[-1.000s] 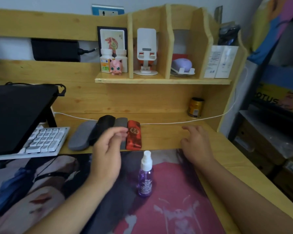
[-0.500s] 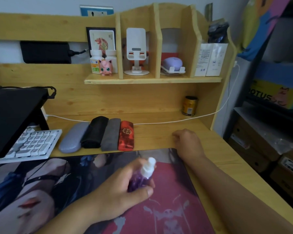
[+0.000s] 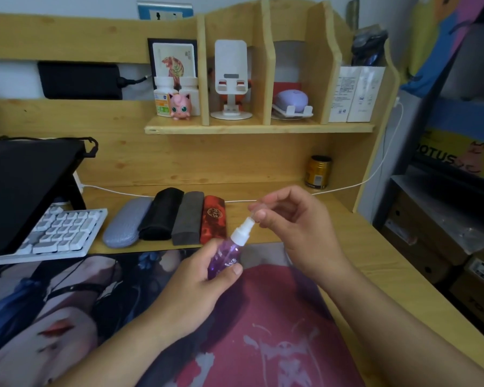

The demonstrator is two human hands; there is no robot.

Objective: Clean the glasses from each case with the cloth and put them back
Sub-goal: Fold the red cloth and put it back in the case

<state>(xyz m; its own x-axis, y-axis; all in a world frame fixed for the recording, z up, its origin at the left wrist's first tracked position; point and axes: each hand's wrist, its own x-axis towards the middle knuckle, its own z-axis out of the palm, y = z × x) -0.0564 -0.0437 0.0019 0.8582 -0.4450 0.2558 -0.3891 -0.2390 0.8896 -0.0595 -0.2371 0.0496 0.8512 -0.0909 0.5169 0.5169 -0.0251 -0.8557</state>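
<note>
- Since half a second ago, both hands have risen off the desk (image 3: 361, 247): the spray bottle (image 3: 229, 248) is now lifted and tilted, and the right hand has come over to its nozzle.
- Desk, largest thing here, carries one printed desk mat (image 3: 263, 331) in front and one white keyboard (image 3: 65, 233) at the left.
- Four glasses cases lie side by side at the back of the desk, all closed, long axes running away from the person: one lavender case (image 3: 123, 226), one black case (image 3: 161, 213), one grey case (image 3: 187, 217), one red case (image 3: 214, 219). Neighbours touch or nearly touch.
- Left hand (image 3: 196, 289): its grip is wrapped round the purple bottle body, thumb across the front.
- Right hand (image 3: 299, 236): thumb and forefinger pinch a small clear cap (image 3: 259, 209) just above the nozzle; I cannot tell whether the cap touches it.
- One spray bottle, long axis slanted, white nozzle pointing up and to the right, away from the person, held over the mat's far edge.
</note>
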